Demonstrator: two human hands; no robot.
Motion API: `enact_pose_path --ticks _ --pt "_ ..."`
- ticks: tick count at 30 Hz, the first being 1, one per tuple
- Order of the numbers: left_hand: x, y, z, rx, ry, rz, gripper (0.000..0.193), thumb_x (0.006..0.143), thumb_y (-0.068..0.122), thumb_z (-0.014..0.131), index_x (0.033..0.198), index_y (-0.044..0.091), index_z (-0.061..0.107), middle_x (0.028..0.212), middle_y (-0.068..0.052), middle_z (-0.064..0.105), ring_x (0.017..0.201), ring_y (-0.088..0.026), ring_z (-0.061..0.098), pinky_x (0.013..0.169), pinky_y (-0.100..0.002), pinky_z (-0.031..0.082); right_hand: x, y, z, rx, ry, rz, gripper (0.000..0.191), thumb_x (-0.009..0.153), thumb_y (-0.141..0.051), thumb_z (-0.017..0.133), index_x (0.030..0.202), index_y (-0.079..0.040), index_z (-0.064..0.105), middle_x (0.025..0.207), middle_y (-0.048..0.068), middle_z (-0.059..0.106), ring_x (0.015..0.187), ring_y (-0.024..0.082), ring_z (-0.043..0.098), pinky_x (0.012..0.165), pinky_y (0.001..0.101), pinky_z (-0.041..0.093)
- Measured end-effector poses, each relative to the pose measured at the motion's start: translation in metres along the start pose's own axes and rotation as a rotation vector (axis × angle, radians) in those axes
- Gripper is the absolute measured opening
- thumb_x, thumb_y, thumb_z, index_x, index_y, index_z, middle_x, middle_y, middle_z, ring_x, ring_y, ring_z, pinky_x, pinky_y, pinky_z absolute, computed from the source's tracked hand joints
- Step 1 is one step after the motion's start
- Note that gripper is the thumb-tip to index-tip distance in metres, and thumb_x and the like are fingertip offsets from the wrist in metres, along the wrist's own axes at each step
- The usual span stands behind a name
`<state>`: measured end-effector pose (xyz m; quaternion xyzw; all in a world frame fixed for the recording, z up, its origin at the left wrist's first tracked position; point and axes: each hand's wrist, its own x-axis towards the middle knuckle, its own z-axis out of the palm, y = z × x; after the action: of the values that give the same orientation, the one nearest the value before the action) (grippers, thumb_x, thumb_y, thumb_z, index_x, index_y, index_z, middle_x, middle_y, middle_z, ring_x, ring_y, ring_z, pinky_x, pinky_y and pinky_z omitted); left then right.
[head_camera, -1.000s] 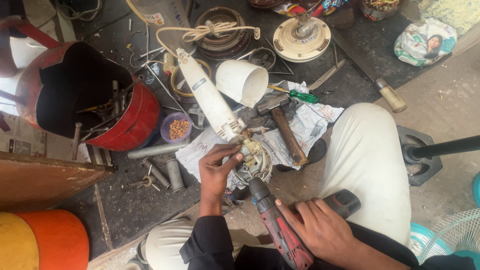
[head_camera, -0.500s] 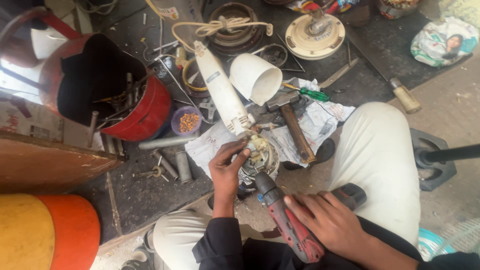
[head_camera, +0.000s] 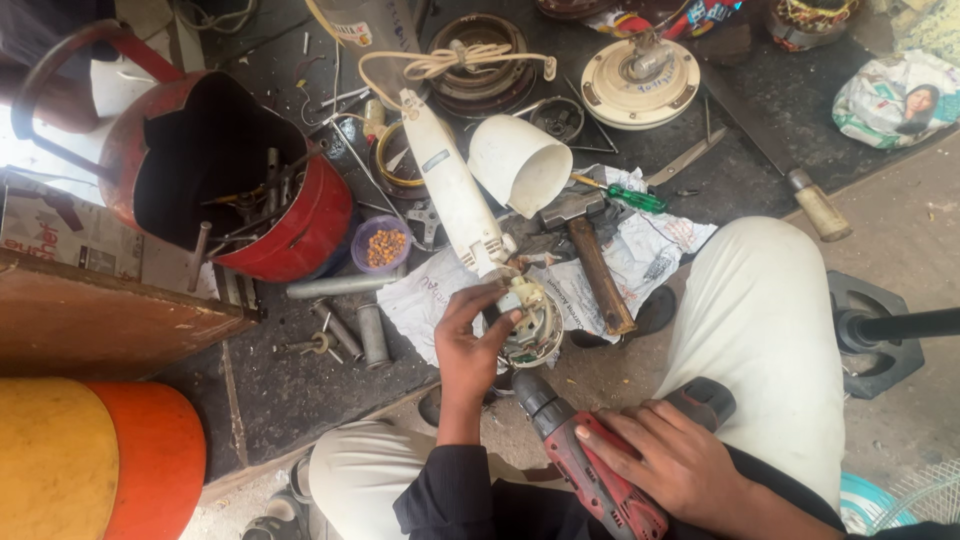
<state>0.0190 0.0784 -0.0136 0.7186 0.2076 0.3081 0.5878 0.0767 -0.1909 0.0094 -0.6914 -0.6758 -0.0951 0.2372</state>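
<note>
While the white fan neck (head_camera: 452, 190) is pinched at its opened switch housing (head_camera: 528, 318) by the left hand (head_camera: 470, 345), the red drill (head_camera: 590, 470) beside it is gripped by the right hand (head_camera: 665, 462), reassembly unfinished

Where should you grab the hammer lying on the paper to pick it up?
Grab the hammer by its long wooden handle, near the middle, coming from above. The handle lies flat and bare on the newspaper, while the metal head sits crowded beside the white cup and screwdriver.

Mid-frame a hammer (head_camera: 594, 262) lies on newspaper (head_camera: 650, 255); a cup (head_camera: 518, 163) sits above it, a bucket (head_camera: 225, 180) upper left.
</note>
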Motion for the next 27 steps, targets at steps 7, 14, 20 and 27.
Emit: enact_pose_path --ticks 7,14,20,27 --pt "0.004 0.005 0.004 0.047 0.006 -0.013 0.031 0.076 0.003 0.084 0.106 -0.002 0.077 0.113 -0.012 0.075 0.107 -0.021 0.069 0.097 -0.030 0.051 0.000 -0.001 0.001 0.017 -0.015 0.016 0.061 0.084 -0.023 0.066 0.141 -0.006 0.057 0.113 0.018 0.068 0.087 0.027 0.068 0.077 0.0410 0.053" --pt "0.006 0.006 0.005 0.070 0.003 -0.041 0.031 0.073 0.004 0.085 0.103 -0.001 0.079 0.109 -0.011 0.075 0.103 -0.023 0.069 0.093 -0.032 0.052 0.001 0.000 -0.001 0.031 0.014 0.011 0.063 0.083 -0.028 0.066 0.139 -0.003 0.057 0.113 0.018 0.067 0.088 0.028 0.068 0.078 0.0412 0.053" --pt "0.008 0.004 0.007 0.131 0.017 0.020 0.031 0.068 0.003 0.085 0.098 -0.001 0.077 0.104 -0.012 0.075 0.099 -0.027 0.070 0.091 -0.034 0.053 -0.014 0.012 0.025 -0.102 0.062 -0.062 0.058 0.075 -0.026 0.070 0.131 -0.009 0.063 0.106 0.018 0.070 0.076 0.028 0.067 0.071 0.0408 0.056" --pt "0.008 0.005 0.012 0.121 0.032 0.019 0.033 0.066 0.004 0.086 0.098 0.001 0.077 0.106 -0.011 0.075 0.103 -0.027 0.068 0.093 -0.036 0.052 -0.048 0.053 0.100 -0.344 0.296 -0.210 0.040 0.089 -0.031 0.070 0.125 -0.015 0.066 0.089 0.005 0.073 0.057 0.016 0.066 0.053 0.0300 0.051"
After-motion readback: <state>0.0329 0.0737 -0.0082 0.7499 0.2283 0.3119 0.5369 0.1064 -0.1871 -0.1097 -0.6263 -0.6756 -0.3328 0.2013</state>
